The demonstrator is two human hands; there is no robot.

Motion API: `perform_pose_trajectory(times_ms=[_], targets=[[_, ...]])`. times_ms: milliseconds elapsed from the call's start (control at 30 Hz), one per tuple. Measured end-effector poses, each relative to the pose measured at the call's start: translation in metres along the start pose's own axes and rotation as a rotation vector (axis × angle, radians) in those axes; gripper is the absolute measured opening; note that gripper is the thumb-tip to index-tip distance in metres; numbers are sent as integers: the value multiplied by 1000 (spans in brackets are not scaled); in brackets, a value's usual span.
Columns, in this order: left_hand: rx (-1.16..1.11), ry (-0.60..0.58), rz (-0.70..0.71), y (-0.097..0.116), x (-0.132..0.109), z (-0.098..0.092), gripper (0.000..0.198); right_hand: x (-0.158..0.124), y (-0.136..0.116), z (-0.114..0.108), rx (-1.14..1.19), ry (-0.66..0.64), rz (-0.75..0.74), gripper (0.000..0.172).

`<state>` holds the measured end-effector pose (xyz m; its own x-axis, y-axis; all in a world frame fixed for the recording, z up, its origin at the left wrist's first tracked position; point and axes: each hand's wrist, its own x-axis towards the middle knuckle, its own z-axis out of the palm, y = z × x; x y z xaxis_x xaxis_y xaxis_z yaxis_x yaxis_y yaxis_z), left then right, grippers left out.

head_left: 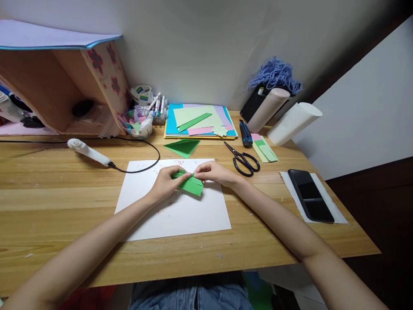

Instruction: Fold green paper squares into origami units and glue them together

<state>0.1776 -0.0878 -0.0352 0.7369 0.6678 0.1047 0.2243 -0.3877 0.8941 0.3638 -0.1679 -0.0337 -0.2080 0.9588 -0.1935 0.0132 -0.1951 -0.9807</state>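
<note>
Both hands hold one folded piece of green paper (192, 186) above a white sheet (200, 215) marked with small coloured specks. My left hand (166, 181) grips its left part, thumb on top and fingers behind. At the paper's upper edge, the thumb and fingertips of my right hand (214, 173) pinch it close to the left thumb. Creases show across the paper's surface. Just beyond the white sheet lies another folded green paper (183, 147), shaped like a triangle. Black-handled scissors (243, 159) rest with their blades apart, to the right of my right hand.
A glue gun (88, 151) with a black cord lies at left. Behind are a tub of paper scraps (138, 127), markers (158, 105), stacked coloured paper (200, 118) and a utility knife (245, 134). White rolls (293, 122) stand right, beyond a phone (309, 196). An open box (108, 82) stands back left.
</note>
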Motion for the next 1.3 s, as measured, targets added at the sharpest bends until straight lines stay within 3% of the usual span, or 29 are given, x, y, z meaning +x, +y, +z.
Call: perform_pose_trajectory(times_ms=[400,600,900,1100,1300], targets=[[38,13,19,1,-1,1,31,3,1,8,-44,144,-41,27],[47,2,20,3,-2,1,29,3,0,10,-50,116,-77,27],[56,-51,-30,1,-1,0,34,4,6,14,-81,244,-106,28],[42,-49,-40,1,-1,-1,33,6,7,13,-95,181,-115,29],[-23,-44,-69,2,0,0,33,6,8,16,-96,273,-159,28]])
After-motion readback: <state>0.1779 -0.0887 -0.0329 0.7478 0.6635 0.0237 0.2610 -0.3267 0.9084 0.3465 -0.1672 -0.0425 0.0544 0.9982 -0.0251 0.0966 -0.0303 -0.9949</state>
